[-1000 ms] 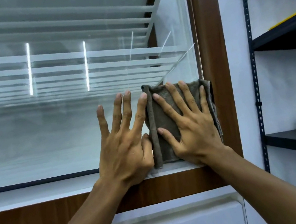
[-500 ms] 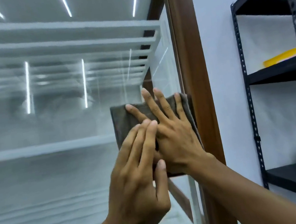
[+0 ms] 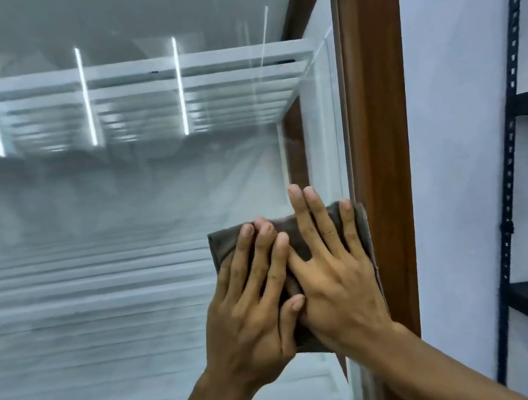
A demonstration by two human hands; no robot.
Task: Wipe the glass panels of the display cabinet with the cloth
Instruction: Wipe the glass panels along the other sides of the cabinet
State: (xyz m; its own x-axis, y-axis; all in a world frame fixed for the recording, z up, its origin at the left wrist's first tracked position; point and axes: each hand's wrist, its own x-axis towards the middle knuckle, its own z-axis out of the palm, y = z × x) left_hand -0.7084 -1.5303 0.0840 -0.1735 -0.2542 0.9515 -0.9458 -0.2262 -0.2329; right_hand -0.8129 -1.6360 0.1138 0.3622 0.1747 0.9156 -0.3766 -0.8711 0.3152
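Pressing a folded cloth [image 3: 298, 246] flat on glass w/ both hands. Head view, the only one, looking forward and a bit up.

Where: the cloth sits at the right edge of the front glass panel [image 3: 126, 256], its right side touching the cabinet's brown wooden frame [image 3: 385, 146]. It lies approx. mid-height of the panel as framed, well below the top edge.

Hands: left hand [image 3: 255, 305] covers the cloth's left half, fingers straight and close together, thumb lying in toward the other hand. Right hand [image 3: 338, 285] covers the right half, fingers straight and spread. Its index and middle tips reach past the cloth's top edge onto bare glass. Neither hand curls round or pinches anything; both push w/ flat palms.

Handling (my read): the cloth looks soft, light and limp, so it would bunch or slide unless pinned flat. Best hold is palm pressure over its middle, or a pinch on a folded edge to re-fold. The glass is stiff, smooth and prob. fragile, so even, moderate pressure, esp. near the frame.

Looks: cloth is grey-brown, folded to a rough rectangle, weave too blurred to tell. Glass shows hazy horizontal streaks and reflects white strip lights.

Right of the frame: pale wall [image 3: 447, 101], then a dark metal shelving rack [image 3: 509, 161].
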